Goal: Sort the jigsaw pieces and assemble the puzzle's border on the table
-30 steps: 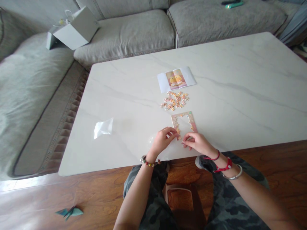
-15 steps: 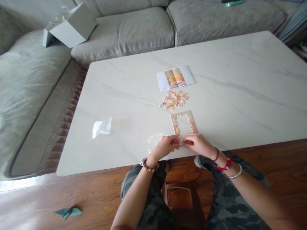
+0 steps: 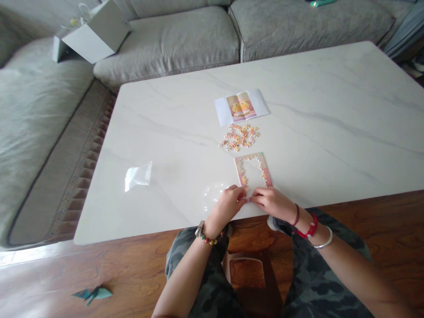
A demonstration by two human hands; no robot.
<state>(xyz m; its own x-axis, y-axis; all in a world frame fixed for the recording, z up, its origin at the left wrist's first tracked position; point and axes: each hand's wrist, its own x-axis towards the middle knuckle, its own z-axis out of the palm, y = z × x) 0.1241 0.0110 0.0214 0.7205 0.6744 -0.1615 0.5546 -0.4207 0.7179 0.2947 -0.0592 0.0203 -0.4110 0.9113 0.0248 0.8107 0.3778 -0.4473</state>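
Note:
A small jigsaw puzzle (image 3: 237, 167) lies near the table's front edge, its pink and cream border pieces joined around a white middle. At its lower left corner my left hand (image 3: 229, 201) has thumb and fingers pinched together. My right hand (image 3: 270, 199) is closed at the lower right, its fingertips almost meeting the left ones over a tiny pale purple bit. The fingers cover the puzzle's bottom edge, so what each one grips is hard to see. Loose jigsaw pieces (image 3: 241, 137) in orange, white and pink lie in a pile just beyond the puzzle.
Behind the pile is a creased picture sheet (image 3: 242, 107) with yellow figures. A clear plastic bag (image 3: 139, 176) lies on the left of the white marble-patterned table (image 3: 172, 128). Another clear plastic piece (image 3: 211, 197) is beside my left hand. A grey sofa (image 3: 179, 39) borders the table.
My fingertips have shifted slightly along the puzzle's bottom edge, and my right fingers look straighter. The view has moved a little; the puzzle, pile and sheet stay in place.

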